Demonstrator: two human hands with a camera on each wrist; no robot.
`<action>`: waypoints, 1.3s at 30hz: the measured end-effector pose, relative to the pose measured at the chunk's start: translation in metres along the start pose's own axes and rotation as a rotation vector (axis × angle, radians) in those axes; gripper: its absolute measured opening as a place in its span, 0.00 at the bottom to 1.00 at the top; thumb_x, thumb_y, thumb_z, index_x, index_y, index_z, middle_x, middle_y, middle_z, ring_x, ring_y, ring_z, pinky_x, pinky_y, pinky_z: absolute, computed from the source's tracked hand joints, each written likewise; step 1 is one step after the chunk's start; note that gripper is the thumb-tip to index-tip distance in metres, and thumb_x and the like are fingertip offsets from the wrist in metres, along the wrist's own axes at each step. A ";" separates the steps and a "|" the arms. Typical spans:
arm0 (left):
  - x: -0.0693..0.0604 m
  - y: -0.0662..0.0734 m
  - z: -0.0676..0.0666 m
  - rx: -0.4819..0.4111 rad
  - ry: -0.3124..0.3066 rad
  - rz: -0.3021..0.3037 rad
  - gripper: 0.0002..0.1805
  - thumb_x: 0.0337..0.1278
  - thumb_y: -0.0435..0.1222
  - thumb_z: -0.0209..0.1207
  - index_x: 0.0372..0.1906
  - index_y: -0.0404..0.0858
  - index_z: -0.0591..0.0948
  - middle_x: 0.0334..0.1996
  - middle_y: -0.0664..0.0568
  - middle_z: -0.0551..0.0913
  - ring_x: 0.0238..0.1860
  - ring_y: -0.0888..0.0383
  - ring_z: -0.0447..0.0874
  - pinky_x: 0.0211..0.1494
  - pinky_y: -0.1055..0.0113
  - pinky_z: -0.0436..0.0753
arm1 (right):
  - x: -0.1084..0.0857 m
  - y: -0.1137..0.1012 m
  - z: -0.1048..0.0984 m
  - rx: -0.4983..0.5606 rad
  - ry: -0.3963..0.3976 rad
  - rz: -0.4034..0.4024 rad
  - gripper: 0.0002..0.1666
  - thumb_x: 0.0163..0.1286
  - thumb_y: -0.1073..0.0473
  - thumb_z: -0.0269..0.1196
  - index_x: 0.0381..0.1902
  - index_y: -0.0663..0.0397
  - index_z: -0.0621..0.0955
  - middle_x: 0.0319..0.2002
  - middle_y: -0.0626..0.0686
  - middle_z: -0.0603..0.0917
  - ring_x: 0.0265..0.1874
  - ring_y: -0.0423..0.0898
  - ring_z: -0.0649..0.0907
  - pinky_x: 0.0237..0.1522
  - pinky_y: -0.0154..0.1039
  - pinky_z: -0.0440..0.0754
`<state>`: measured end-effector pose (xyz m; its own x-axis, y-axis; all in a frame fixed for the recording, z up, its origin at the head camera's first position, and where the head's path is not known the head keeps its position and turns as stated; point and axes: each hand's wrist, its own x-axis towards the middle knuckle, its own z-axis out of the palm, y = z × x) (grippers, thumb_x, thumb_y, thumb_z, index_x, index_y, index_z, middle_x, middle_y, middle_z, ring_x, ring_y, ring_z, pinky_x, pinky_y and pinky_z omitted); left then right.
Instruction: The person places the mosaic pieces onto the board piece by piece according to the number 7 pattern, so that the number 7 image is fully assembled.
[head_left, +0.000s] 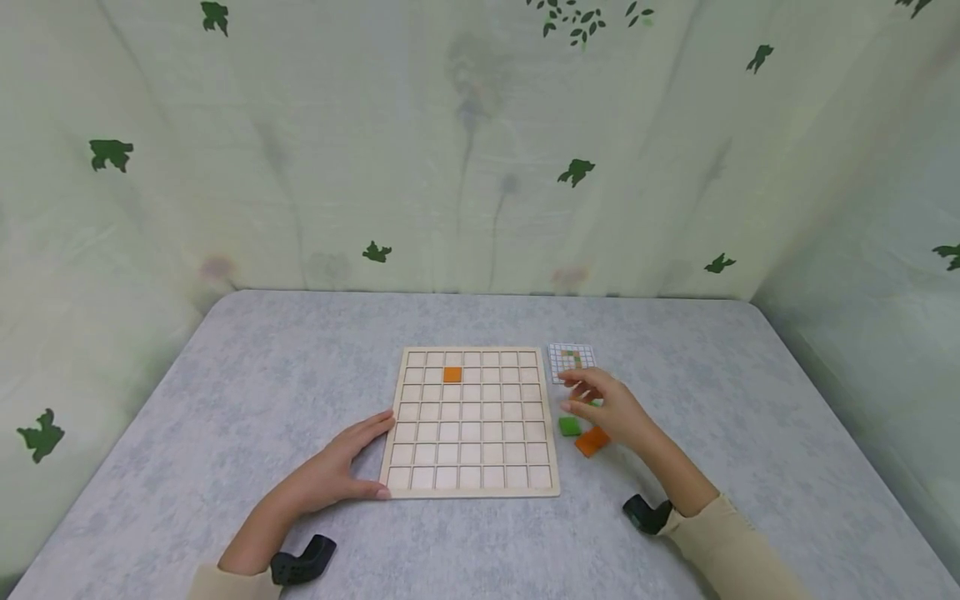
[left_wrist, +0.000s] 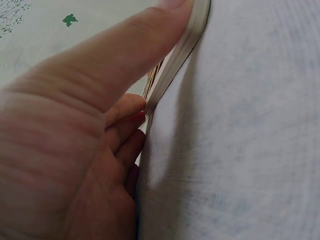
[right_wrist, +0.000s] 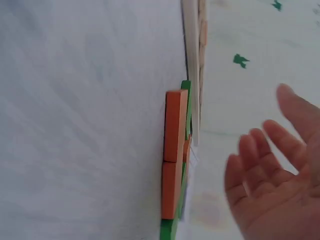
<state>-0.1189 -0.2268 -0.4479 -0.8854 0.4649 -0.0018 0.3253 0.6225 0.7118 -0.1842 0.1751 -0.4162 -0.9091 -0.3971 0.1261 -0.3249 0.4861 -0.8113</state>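
Observation:
A pale wooden grid board lies on the table, with one orange square tile in a cell of its upper part. My left hand touches the board's left edge with fairly straight fingers, its thumb at the near left corner. In the left wrist view the thumb rests along the board's edge. My right hand hovers beyond the board's right side with loosely bent fingers and nothing visible in them. Below it lie a green tile and orange tiles; the hand partly hides others. The right wrist view shows orange tiles in a row.
A small printed pattern card with a coloured grid lies right of the board's far corner, partly behind the right hand. The grey table ends at a pale curtain with green leaf-like shapes.

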 end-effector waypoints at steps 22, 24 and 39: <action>0.000 -0.001 0.000 -0.001 0.012 0.021 0.53 0.34 0.55 0.67 0.67 0.35 0.58 0.67 0.45 0.53 0.66 0.43 0.48 0.61 0.43 0.53 | -0.013 0.014 0.009 -0.231 -0.129 0.010 0.11 0.57 0.57 0.65 0.38 0.53 0.79 0.38 0.49 0.72 0.34 0.43 0.71 0.34 0.37 0.72; 0.000 -0.001 0.001 -0.001 0.014 0.025 0.53 0.34 0.55 0.67 0.67 0.35 0.58 0.67 0.46 0.54 0.66 0.43 0.48 0.61 0.44 0.53 | -0.011 0.011 0.009 -0.222 -0.112 0.012 0.13 0.57 0.56 0.65 0.39 0.53 0.78 0.36 0.48 0.73 0.33 0.43 0.71 0.32 0.36 0.72; -0.001 -0.002 0.000 0.000 -0.001 0.004 0.54 0.34 0.56 0.66 0.67 0.36 0.58 0.67 0.45 0.53 0.66 0.43 0.47 0.61 0.44 0.53 | 0.036 -0.031 0.011 -0.164 0.069 -0.193 0.18 0.60 0.55 0.62 0.48 0.52 0.77 0.41 0.47 0.78 0.38 0.42 0.76 0.37 0.39 0.76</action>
<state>-0.1181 -0.2281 -0.4493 -0.8837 0.4680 -0.0003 0.3286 0.6210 0.7116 -0.2037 0.1370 -0.3931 -0.8402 -0.4433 0.3124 -0.5266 0.5290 -0.6655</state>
